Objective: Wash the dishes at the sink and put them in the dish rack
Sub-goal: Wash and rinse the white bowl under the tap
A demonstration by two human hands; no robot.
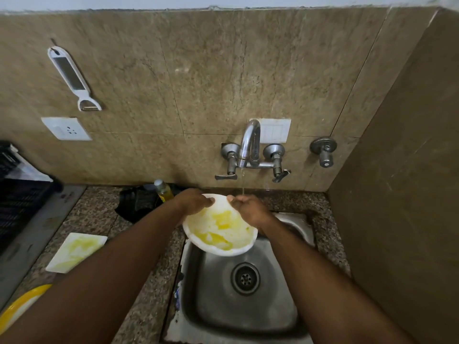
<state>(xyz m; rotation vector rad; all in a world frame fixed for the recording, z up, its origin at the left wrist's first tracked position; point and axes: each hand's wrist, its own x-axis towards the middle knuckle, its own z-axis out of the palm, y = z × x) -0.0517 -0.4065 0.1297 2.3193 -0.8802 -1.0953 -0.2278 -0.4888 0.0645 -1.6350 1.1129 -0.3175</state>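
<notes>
Over the sink (198, 281), both hands (196, 202) gripping plate (221, 232) rim

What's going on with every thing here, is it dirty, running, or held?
Round white plate: yellow-smeared, held by both hands over steel sink.
Left hand: gripping rim.
Right hand: gripping rim.
Chrome tap: running thinly.
Square white plate: smeared, lying on counter.

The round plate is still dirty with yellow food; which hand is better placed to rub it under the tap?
Right, probably. The right hand grips the plate at its far rim, directly under the thin stream from the tap. The left hand also grips the rim, further from the water, so it can steady the plate.
</notes>
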